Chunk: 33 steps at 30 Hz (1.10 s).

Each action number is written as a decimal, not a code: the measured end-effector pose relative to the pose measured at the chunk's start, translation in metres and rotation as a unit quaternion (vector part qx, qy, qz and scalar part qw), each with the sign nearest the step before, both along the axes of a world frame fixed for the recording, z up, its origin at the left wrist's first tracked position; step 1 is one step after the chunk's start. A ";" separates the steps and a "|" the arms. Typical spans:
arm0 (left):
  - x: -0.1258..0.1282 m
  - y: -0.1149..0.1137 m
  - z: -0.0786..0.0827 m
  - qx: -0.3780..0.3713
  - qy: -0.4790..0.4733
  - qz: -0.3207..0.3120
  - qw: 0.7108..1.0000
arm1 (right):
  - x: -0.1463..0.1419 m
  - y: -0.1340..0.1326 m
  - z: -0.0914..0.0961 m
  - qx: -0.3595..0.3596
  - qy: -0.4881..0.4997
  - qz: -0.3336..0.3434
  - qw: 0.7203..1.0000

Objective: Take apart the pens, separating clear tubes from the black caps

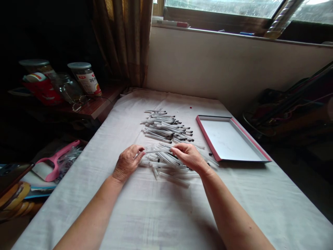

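brown curtain (127,41) beside window (223,7) | labelled jar (87,81), red container (44,92), eyeglasses (77,105) on wooden side table (96,108)

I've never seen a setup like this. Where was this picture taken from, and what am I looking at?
There is no machine here, only a person's bare left hand and right hand. The single picture comes from a camera worn on the head, looking forward and down, so both forearms reach in from the bottom edge. Between them, the hands hold a slim, pale, pen-like tube. On the white cloth below lie more loose tubes; beyond them, a group of dark-tipped pens. At the right sits a shallow, pink-edged tray.
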State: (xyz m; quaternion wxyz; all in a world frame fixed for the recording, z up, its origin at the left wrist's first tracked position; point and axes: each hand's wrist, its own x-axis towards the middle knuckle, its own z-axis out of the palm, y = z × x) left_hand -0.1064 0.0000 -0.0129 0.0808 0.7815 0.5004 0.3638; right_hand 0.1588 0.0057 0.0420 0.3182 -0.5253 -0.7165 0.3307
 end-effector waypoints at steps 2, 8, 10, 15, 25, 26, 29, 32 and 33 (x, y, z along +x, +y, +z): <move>0.004 -0.003 0.002 -0.006 -0.008 -0.028 1.000 | 0.006 -0.001 -0.003 -0.030 0.036 -0.016 0.999; 0.010 -0.007 0.008 -0.016 -0.022 -0.028 0.999 | 0.014 0.001 -0.007 -0.037 0.083 -0.027 0.995; 0.010 -0.007 0.010 -0.026 -0.023 -0.025 0.999 | 0.016 0.002 -0.009 -0.025 0.096 -0.022 0.995; 0.011 -0.008 0.014 -0.061 -0.030 -0.015 0.998 | 0.017 0.001 -0.015 0.043 0.115 -0.023 0.992; 0.021 -0.018 0.022 -0.251 -0.276 -0.021 0.927 | 0.017 -0.029 -0.021 0.142 0.106 -0.052 0.983; 0.021 -0.018 0.022 -0.259 -0.293 -0.026 0.920 | 0.017 -0.033 -0.023 0.140 0.104 -0.065 0.982; 0.023 -0.017 0.021 -0.248 -0.301 -0.041 0.920 | 0.016 -0.039 -0.030 0.132 0.100 -0.108 0.980; 0.022 -0.017 0.020 -0.215 -0.259 -0.023 0.942 | 0.016 -0.040 -0.034 0.124 0.108 -0.114 0.980; 0.022 -0.017 0.020 -0.206 -0.242 -0.014 0.948 | 0.017 -0.040 -0.036 0.124 0.114 -0.111 0.980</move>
